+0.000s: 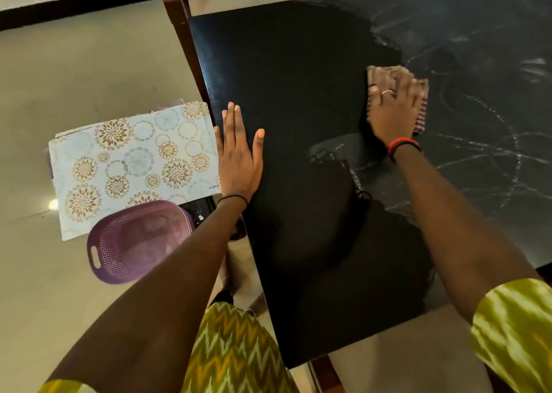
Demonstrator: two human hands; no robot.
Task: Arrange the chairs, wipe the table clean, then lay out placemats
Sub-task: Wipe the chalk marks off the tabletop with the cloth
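Head view, looking down on a black table (298, 64).

(a) The left hand (237, 156) lies flat on the table just inside its left edge. The fingers are straight and released, the thumb is spread, and it holds nothing.

(b) The right hand (391, 109), slightly blurred, is further in on the table. Its fingers are bent over a bunched striped cloth (380, 74), which it grips and presses onto the surface.

(c) Pale wet streaks (478, 141) mark the table to the right of the cloth.

(d) A stack of floral placemats (128, 159) lies off the table, just beside its left edge; what supports them cannot be told.

(e) A purple basket (134, 243) overlaps the stack's near corner.

(f) One chair (176, 19) stands at the table's far end and a second chair (403, 362) at its near end, both tucked partly under.
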